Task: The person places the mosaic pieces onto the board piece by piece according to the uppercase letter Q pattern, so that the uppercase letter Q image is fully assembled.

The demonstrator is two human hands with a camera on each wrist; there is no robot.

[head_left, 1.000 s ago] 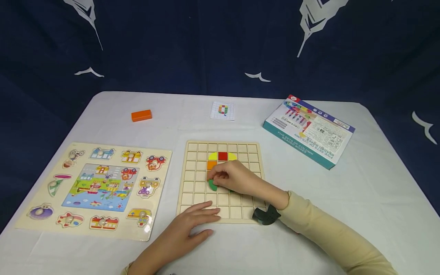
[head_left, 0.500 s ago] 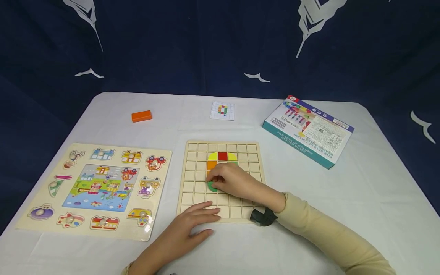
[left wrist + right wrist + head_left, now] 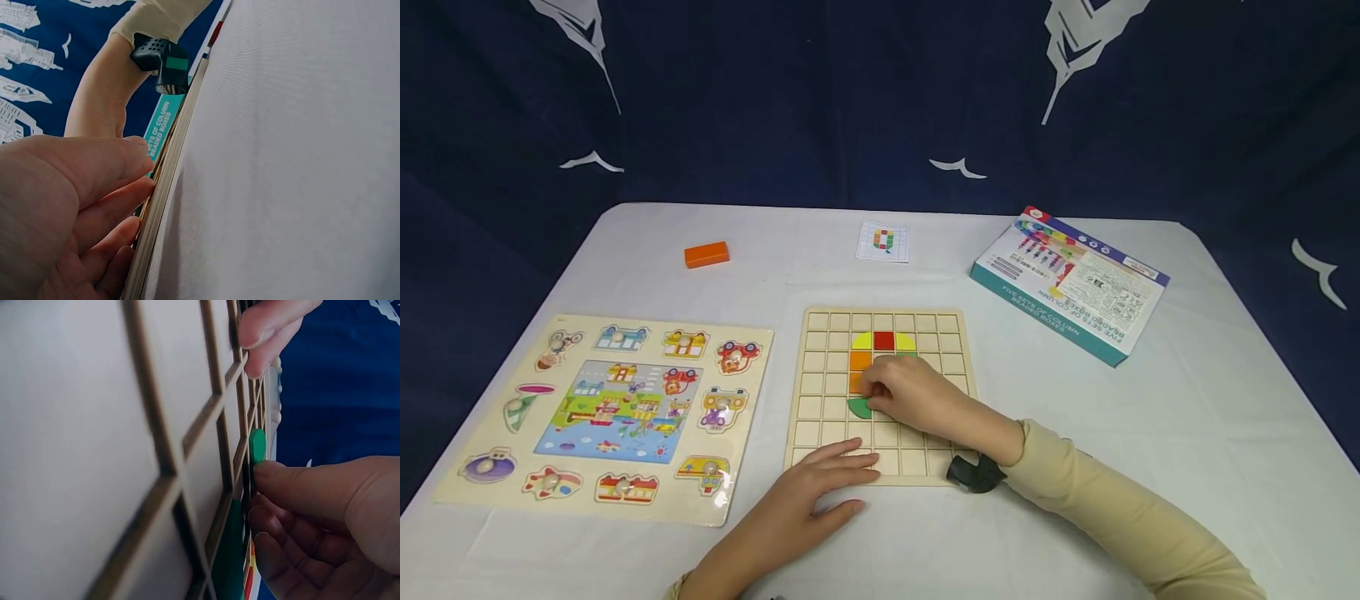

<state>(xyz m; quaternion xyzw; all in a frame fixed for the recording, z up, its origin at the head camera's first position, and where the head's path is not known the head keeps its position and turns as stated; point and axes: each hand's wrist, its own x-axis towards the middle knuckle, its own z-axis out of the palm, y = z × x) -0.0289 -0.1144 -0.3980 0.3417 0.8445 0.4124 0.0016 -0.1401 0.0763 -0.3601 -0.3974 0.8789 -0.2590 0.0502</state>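
Observation:
My right hand [image 3: 917, 392] pinches a green quarter-round tile [image 3: 857, 408] at the lower left of the colored shape on the wooden grid board [image 3: 808, 433]. In the right wrist view, the thumb touches this green tile [image 3: 257, 445] and the other fingers are curled. Another green tile [image 3: 228, 550] lies in the grid nearer that camera. Above the hand are a red square [image 3: 884, 341] between two yellow rounded tiles [image 3: 862, 342], and two orange squares [image 3: 861, 361]. My left hand [image 3: 816, 492] rests with fingers spread on the board's lower-left edge. The right hand hides several cells.
Left of the grid lies a picture knob puzzle [image 3: 745, 450]. A pattern card [image 3: 883, 242] and an orange block [image 3: 706, 254] are at the back. A boxed set [image 3: 1071, 287] sits back right. A black wrist device [image 3: 976, 472] overhangs the board's lower-right corner.
The green quarter-round tile has turned and come down flatter, its curved side now facing lower left. My right hand shifted slightly with it; the left hand stayed still.

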